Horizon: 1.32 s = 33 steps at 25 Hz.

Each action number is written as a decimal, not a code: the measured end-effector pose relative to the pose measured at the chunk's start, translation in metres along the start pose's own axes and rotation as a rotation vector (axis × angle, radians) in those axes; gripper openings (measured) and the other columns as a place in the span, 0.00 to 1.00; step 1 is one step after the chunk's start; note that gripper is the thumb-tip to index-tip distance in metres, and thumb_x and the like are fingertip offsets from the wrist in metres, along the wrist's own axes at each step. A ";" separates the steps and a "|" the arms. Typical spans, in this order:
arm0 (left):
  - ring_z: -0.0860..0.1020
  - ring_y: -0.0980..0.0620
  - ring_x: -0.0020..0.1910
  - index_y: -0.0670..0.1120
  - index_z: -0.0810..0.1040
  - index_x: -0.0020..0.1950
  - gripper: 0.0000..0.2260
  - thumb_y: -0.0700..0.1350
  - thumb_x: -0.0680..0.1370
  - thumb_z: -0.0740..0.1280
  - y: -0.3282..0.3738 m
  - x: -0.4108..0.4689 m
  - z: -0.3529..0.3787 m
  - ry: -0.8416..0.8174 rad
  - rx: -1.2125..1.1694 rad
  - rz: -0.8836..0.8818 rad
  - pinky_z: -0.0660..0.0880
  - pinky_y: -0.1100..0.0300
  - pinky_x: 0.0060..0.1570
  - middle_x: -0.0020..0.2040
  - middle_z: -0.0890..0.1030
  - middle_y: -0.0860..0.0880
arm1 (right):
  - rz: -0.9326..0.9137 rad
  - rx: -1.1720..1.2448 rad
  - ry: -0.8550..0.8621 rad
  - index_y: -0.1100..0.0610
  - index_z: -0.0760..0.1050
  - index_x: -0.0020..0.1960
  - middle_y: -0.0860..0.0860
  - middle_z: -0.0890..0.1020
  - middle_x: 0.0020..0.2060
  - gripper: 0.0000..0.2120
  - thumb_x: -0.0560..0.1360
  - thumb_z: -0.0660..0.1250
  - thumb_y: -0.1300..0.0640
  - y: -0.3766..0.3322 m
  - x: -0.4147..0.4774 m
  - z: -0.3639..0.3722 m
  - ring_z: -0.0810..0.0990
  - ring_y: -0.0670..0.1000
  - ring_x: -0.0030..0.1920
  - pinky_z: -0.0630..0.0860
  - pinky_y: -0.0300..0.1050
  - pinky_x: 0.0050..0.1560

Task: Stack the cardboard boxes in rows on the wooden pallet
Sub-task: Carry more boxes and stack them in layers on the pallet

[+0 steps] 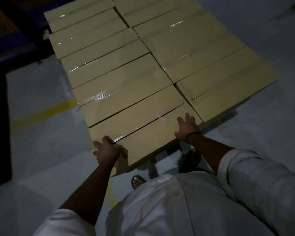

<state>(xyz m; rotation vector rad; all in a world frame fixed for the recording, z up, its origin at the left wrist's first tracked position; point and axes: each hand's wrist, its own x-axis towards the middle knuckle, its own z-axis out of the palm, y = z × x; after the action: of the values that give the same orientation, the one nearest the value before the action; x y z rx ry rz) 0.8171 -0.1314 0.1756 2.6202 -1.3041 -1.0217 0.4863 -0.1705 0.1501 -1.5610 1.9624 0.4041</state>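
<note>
At the near end of the left row, your two hands are on the nearest cardboard box (153, 138), which lies flat on top of the stack at its near-left corner. Your left grip (107, 150) sits at the left end of that box, fingers curled over the top edge and holding it, thumb out to the side. The fingertips reach a dark line running across the cardboard; I cannot tell whether that line is a flap seam or a gap between two boxes. Your right grip (186, 128) lies flat on the top face at the right near corner, fingers spread and straight, pressing down and not closed round anything. A dark band (192, 135) circles that wrist.

The left row (119, 92) runs away from you box after box, long sides touching. The right row (203, 53) lies just beside it, separated by a narrow dark gap. Clear tape (97, 97) glints on several tops. The pallet is hidden under the load, so its edges cannot be reported.

The grey floor (41, 150) carries a yellow line (46, 113) to the left of the stack. One sandalled foot (137, 180) shows below the box's near edge. Your sleeves (245, 167) are white and rolled. Lighting is dim; fine detail is poor.
</note>
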 end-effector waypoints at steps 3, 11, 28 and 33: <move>0.65 0.29 0.65 0.50 0.69 0.65 0.23 0.50 0.74 0.72 0.006 0.001 -0.003 0.016 0.002 0.021 0.70 0.40 0.61 0.71 0.60 0.40 | -0.015 -0.019 -0.013 0.51 0.51 0.81 0.57 0.41 0.80 0.39 0.77 0.68 0.46 0.003 0.002 0.000 0.44 0.65 0.79 0.59 0.62 0.75; 0.60 0.30 0.72 0.49 0.67 0.71 0.31 0.58 0.73 0.75 0.003 0.011 -0.007 -0.064 0.084 0.043 0.65 0.41 0.67 0.77 0.55 0.39 | -0.004 -0.051 -0.026 0.51 0.52 0.80 0.59 0.43 0.80 0.38 0.77 0.68 0.45 -0.001 0.007 -0.005 0.46 0.66 0.79 0.61 0.61 0.74; 0.75 0.40 0.68 0.42 0.66 0.77 0.32 0.51 0.77 0.73 -0.056 0.038 -0.075 -0.027 -0.204 0.181 0.72 0.52 0.61 0.70 0.75 0.38 | -0.311 0.038 0.108 0.51 0.55 0.80 0.56 0.52 0.80 0.37 0.78 0.66 0.42 -0.185 -0.040 0.018 0.55 0.60 0.77 0.61 0.56 0.75; 0.72 0.44 0.72 0.43 0.66 0.77 0.31 0.51 0.78 0.72 -0.073 0.026 -0.085 -0.010 -0.351 0.093 0.70 0.54 0.65 0.73 0.72 0.41 | -0.433 0.010 0.076 0.51 0.56 0.80 0.54 0.53 0.80 0.35 0.78 0.66 0.43 -0.230 -0.051 0.036 0.55 0.59 0.77 0.61 0.55 0.75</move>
<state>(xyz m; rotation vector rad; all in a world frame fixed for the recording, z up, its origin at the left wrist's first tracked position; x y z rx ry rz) 0.9280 -0.1239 0.2050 2.2774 -1.1169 -1.1311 0.7230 -0.1712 0.1815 -1.9555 1.6112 0.1571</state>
